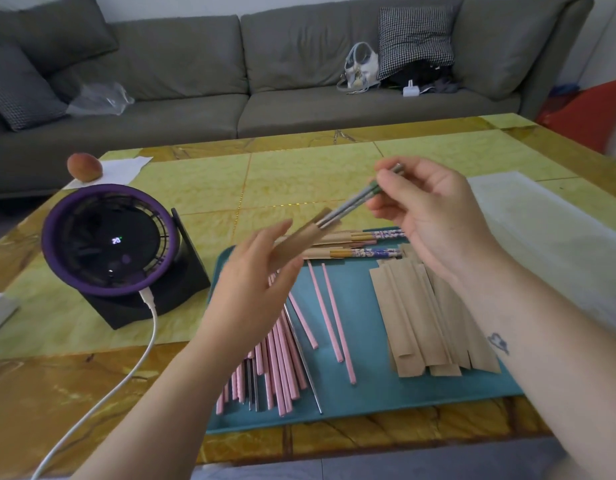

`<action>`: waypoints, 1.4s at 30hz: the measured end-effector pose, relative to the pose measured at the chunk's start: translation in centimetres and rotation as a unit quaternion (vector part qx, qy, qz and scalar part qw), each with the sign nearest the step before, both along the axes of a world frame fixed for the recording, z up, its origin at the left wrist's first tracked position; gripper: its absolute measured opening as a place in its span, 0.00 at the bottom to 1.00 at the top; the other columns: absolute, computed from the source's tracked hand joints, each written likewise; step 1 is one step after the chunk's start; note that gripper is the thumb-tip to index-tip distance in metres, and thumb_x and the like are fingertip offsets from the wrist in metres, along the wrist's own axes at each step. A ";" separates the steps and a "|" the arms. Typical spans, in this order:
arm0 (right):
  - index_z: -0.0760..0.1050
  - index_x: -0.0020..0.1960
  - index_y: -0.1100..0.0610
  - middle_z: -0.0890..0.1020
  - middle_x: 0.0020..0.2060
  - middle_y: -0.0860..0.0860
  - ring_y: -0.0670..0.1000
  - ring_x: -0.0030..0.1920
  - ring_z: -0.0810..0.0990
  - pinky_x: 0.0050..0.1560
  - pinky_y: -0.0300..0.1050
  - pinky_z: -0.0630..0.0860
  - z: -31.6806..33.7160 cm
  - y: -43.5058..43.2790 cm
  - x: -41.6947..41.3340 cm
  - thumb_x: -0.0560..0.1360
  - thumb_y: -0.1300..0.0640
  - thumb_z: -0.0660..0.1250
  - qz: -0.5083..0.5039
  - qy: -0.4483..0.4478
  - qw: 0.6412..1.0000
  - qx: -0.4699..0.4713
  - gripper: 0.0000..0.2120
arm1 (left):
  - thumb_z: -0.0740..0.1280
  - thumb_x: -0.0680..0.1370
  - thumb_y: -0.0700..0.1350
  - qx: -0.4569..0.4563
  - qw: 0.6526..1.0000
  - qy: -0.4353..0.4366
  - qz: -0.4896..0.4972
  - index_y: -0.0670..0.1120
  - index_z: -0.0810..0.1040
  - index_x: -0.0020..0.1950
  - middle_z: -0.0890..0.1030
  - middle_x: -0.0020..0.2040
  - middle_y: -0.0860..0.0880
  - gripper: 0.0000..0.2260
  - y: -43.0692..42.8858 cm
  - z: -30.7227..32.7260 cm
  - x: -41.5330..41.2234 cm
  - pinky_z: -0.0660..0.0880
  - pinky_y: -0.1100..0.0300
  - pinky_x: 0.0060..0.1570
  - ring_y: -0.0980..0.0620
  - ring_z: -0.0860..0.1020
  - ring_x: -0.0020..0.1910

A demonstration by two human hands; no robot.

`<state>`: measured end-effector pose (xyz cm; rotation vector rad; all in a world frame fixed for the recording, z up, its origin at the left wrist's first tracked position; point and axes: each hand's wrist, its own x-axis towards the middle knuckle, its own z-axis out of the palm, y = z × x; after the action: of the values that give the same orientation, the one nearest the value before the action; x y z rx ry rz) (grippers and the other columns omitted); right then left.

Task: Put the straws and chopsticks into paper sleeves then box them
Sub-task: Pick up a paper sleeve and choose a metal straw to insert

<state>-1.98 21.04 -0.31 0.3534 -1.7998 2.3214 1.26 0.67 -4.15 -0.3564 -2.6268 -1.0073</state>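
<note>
A pair of grey chopsticks is pinched near its upper end by the fingertips of the right hand, the remaining fingers being loosely curled. The lower tips are lodged in the mouth of a brown paper sleeve, which is held between the thumb and nearly straight fingers of the left hand; the exact grip is blurred. Both hands are raised above a teal tray. On the tray, filled sleeves with patterned chopsticks are laid at 12 o'clock, a stack of empty sleeves at 3 o'clock, and pink straws with metal straws at 7 o'clock. A purple fan is seen on the table at 9 o'clock of the tray, and a peach at 10 o'clock.
</note>
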 end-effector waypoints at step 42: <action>0.74 0.59 0.56 0.79 0.53 0.51 0.53 0.53 0.77 0.55 0.49 0.76 -5.8 1.7 -1.8 0.64 0.40 0.72 0.011 -0.117 0.666 0.737 0.29 | 0.56 0.80 0.58 -0.315 0.916 -0.226 -0.104 0.59 0.54 0.75 0.51 0.78 0.54 0.25 2.3 -3.4 -0.3 0.42 0.40 0.73 0.49 0.49 0.77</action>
<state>-3.82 22.74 -6.07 0.2087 -3.3342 0.2999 0.98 2.95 -7.55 -0.6133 -3.3628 -0.2680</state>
